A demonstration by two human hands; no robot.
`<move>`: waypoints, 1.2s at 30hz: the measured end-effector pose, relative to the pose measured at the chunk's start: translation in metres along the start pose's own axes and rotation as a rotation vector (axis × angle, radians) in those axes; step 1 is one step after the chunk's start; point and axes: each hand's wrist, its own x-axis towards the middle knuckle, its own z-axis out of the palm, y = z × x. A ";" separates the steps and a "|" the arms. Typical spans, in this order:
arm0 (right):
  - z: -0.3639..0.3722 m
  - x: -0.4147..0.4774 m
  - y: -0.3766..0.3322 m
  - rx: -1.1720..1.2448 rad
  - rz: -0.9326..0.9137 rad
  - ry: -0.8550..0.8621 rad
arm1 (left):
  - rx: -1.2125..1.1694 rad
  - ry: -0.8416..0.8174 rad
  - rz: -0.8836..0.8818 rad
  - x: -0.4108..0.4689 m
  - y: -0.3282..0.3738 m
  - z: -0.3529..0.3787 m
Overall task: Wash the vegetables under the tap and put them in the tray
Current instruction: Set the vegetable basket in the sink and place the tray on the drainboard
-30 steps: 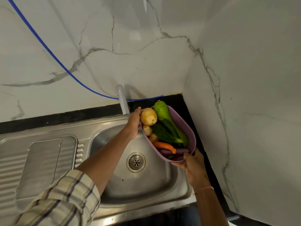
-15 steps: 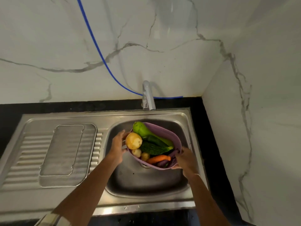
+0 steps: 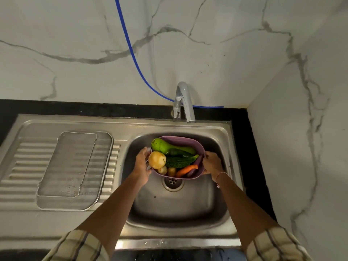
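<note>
A purple basket [image 3: 188, 141] full of vegetables hangs inside the sink basin [image 3: 178, 204], above the drain [image 3: 172, 182]. In it lie a pale green gourd [image 3: 163, 146], a large yellow potato [image 3: 157, 160], a dark bitter gourd [image 3: 180, 161], an orange carrot [image 3: 186, 170], a purple aubergine [image 3: 197, 163] and small potatoes [image 3: 162, 170]. My left hand [image 3: 142, 163] grips the basket's left rim. My right hand [image 3: 211, 163] grips its right rim. The chrome tap [image 3: 183, 102] stands behind the basin, and I see no water running from it.
A metal mesh tray [image 3: 75, 170] lies on the ribbed draining board [image 3: 18, 166] left of the basin. A blue hose [image 3: 131, 51] runs down the marble wall to the tap. A black counter [image 3: 252, 166] borders the sink; a marble wall closes the right side.
Both hands have lowered the basket from beside the tap down into the basin and levelled it. My view has tilted down and now takes in the whole sink.
</note>
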 end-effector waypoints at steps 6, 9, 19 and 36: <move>-0.004 -0.018 -0.010 0.162 0.070 -0.055 | -0.026 0.017 -0.005 0.009 -0.009 -0.006; -0.011 -0.038 -0.024 0.075 -0.001 -0.017 | 0.070 -0.001 0.016 0.005 -0.011 -0.009; 0.070 -0.154 -0.129 0.187 -0.451 0.112 | 0.324 0.306 0.703 -0.088 0.051 -0.064; 0.232 -0.199 -0.219 0.568 0.212 -0.484 | 0.687 0.361 0.147 -0.083 0.146 -0.296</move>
